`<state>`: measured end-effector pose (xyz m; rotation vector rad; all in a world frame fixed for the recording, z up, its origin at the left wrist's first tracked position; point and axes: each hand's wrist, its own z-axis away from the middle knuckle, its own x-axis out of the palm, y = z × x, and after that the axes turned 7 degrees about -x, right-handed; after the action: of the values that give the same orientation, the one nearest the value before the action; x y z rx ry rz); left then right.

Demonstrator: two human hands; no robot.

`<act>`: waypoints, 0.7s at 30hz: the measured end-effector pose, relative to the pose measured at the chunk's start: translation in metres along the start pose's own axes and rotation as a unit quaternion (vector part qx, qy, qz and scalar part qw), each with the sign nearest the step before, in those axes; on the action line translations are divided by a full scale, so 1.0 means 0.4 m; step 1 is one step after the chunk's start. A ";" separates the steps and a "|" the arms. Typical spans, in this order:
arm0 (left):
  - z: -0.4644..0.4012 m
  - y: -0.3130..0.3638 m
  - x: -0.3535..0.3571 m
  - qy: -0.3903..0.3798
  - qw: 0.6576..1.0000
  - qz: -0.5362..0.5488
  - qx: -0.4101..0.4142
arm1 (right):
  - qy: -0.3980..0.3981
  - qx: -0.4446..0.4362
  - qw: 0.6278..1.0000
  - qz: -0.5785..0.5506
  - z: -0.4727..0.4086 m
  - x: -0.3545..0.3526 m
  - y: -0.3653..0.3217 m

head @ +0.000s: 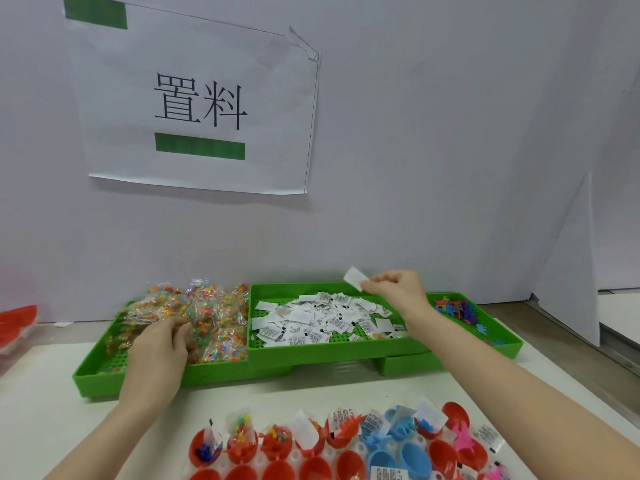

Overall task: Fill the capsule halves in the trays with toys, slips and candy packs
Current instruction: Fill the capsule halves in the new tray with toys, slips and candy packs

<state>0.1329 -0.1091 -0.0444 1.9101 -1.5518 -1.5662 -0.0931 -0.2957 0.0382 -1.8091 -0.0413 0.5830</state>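
Observation:
Three green trays stand along the wall. The left tray (104, 375) holds clear candy packs (211, 306) with coloured beads; my left hand (157, 348) reaches into them and its fingers grip a pack. The middle tray (329, 351) holds a heap of white printed slips (311, 317). My right hand (394, 289) hovers over its back right corner and pinches one white slip (353, 277). The right tray (505, 348) holds small coloured plastic toys (457, 310). At the bottom, red and blue capsule halves (346, 448) stand in rows, several holding toys, slips or candy.
A paper sign (197, 105) with green bars hangs on the white wall behind the trays. Red capsule halves in a clear bag (15, 323) lie at the far left. The white table surface (242, 400) stretches between the trays and the capsule rows.

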 end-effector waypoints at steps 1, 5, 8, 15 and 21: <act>0.001 0.006 -0.006 0.010 1.000 0.017 -0.015 | 0.000 -0.002 0.998 -0.067 0.016 -0.004 -0.019; 0.039 0.083 -0.053 0.080 0.987 0.133 -0.031 | -0.086 -0.036 0.988 -0.120 0.117 -0.025 -0.094; 0.143 0.191 -0.096 -0.063 0.961 0.269 -0.018 | -0.186 -0.073 0.971 -0.133 0.229 -0.033 -0.136; 0.370 0.314 -0.180 -0.393 0.809 0.401 -0.174 | -0.218 -0.121 0.968 -0.039 0.433 -0.073 -0.143; 0.510 0.358 -0.256 -0.416 0.833 0.361 -0.055 | -0.202 -0.161 0.966 0.006 0.557 -0.140 -0.107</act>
<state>-0.1010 -0.0009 0.0335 0.3632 -2.0436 -2.0775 -0.2217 -0.1011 0.0529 -1.9729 -0.4241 0.9935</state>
